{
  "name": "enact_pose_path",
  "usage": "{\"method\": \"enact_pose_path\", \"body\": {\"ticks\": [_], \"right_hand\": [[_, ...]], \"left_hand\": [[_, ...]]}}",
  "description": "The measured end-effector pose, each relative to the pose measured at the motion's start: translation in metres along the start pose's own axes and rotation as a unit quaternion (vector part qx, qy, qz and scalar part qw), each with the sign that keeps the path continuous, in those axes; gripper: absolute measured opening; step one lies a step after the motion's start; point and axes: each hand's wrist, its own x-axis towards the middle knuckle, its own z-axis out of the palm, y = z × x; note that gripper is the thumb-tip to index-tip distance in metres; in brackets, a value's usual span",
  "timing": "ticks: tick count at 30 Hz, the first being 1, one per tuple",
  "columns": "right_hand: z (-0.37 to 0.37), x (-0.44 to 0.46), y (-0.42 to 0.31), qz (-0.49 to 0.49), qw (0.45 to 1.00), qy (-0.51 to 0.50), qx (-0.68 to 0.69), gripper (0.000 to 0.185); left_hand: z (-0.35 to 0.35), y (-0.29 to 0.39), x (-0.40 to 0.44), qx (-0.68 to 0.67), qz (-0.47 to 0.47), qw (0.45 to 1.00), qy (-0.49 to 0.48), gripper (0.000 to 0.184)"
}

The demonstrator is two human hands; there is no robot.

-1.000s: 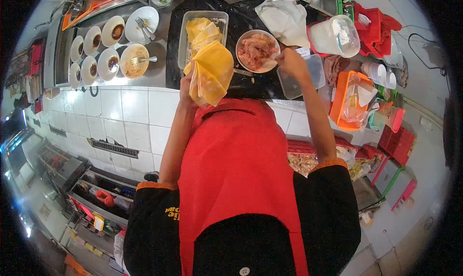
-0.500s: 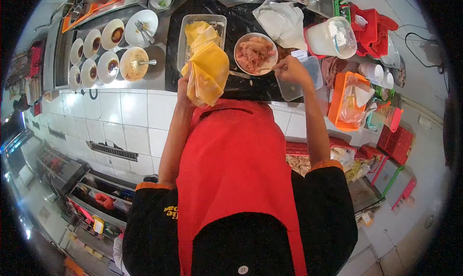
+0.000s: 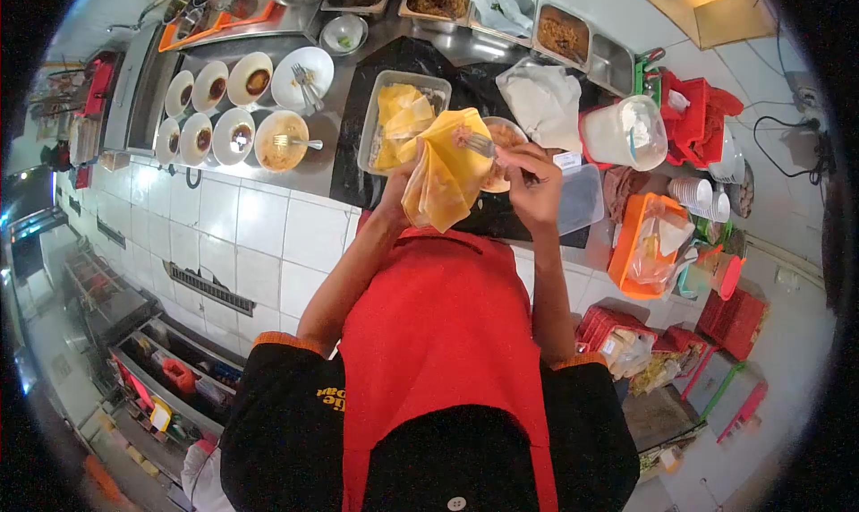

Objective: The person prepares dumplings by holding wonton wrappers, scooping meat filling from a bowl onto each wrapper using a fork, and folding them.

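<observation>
My left hand holds a fanned stack of yellow wrapper sheets in front of the counter. In my right hand is a fork, its tines over the top sheet, beside a small lump of pink minced filling. Behind the sheets and my right hand, a white bowl of the pink filling is partly hidden. More yellow sheets lie in a clear rectangular container to the left of the bowl.
White bowls with dark sauce and a used bowl with a fork stand at the left. Rightward are a clear plastic lid, a tub of white powder and an orange basket. Metal food trays line the back.
My right hand has come from the bowl to the yellow sheets, bringing the fork and a lump of filling. The view has shifted, so more of the counter's back shows.
</observation>
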Motion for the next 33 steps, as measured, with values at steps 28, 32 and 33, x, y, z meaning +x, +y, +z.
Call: {"method": "enact_pose_path", "body": {"ticks": [28,32,33], "right_hand": [[-0.039,-0.032,0.116,0.207,0.891,-0.144,-0.377,0.016],[-0.046,-0.023,0.098,0.241,0.864,-0.197,-0.397,0.014],[-0.044,-0.022,0.098,0.242,0.864,-0.196,-0.397,0.014]], "left_hand": [[-0.014,0.041,-0.032,0.136,0.139,0.981,0.014,0.033],[-0.024,0.04,-0.033,0.154,0.151,0.968,0.13,0.032],[-0.031,0.04,-0.033,0.169,0.155,0.966,0.12,0.032]]}}
